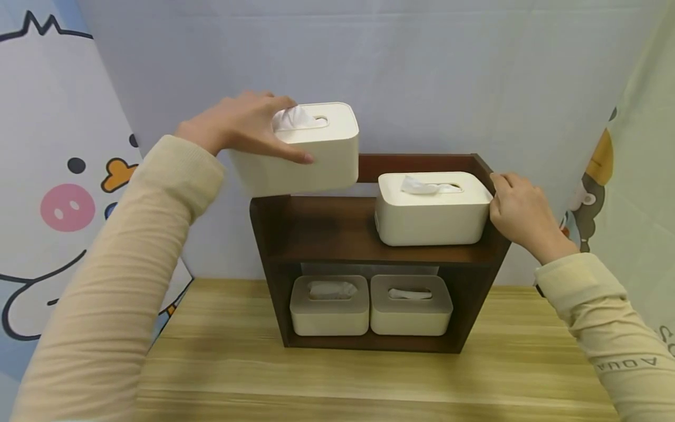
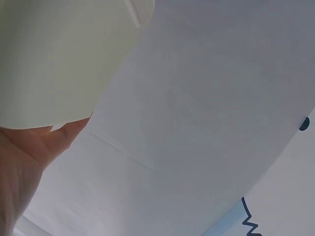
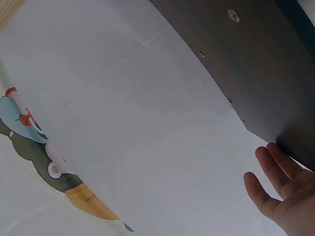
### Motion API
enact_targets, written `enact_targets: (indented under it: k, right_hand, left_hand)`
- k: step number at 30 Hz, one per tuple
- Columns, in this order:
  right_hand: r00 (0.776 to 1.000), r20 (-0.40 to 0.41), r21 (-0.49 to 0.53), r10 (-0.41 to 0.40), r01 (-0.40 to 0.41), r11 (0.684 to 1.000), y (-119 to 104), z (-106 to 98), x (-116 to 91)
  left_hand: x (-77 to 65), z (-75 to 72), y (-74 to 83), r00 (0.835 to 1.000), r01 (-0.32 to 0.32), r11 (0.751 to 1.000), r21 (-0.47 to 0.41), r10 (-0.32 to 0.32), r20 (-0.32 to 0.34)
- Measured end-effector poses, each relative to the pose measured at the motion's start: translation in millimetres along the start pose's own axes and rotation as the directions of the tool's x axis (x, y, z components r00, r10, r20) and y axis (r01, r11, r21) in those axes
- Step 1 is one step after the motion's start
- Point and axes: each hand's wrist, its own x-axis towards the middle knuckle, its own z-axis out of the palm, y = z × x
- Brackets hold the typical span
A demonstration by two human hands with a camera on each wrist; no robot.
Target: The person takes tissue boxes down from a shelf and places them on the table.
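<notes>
My left hand (image 1: 250, 126) grips a cream tissue box (image 1: 329, 155) from above, thumb along its near side, and holds it up over the upper left of a dark brown two-tier shelf (image 1: 329, 225). A white tissue (image 1: 292, 119) pokes from its slot. In the left wrist view, fingers (image 2: 59, 142) show at the edge of the box. My right hand (image 1: 522, 211) holds the shelf's right side panel near its top; in the right wrist view some fingers (image 3: 270, 162) lie at the panel's outer edge. A second tissue box (image 1: 435, 220) sits on the upper tier beside that hand.
Two more tissue boxes, one on the left (image 1: 329, 319) and one on the right (image 1: 411, 319), stand side by side on the lower tier. The shelf stands on a wood-grain table (image 1: 337, 381). Behind it hangs a pale cloth (image 1: 422, 76), with cartoon prints at both sides.
</notes>
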Motion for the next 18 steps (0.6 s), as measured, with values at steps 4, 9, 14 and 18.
enact_targets:
  k: [4,9,14,18]
  right_hand:
    - [1.0,-0.002,0.003,0.0,0.0,1.0,0,0,0]
    - [1.0,0.008,0.004,0.007,-0.007,1.0,0,-1,0]
    - [1.0,0.006,0.008,0.01,-0.011,1.0,1,-1,0]
    - [0.999,0.02,0.016,0.027,-0.028,0.999,1,-1,-1]
  left_hand:
    - [-3.2,-2.7,-7.9,1.0,0.021,1.0,0.02,-0.021,-0.009]
    - [-8.5,-2.8,-18.3,0.999,0.046,0.998,0.037,-0.045,-0.013]
    - [-15.6,-3.6,-28.1,0.997,0.075,0.996,0.041,-0.074,-0.01]
    - [-21.0,-3.3,-37.5,0.996,0.084,0.995,0.046,-0.083,-0.016]
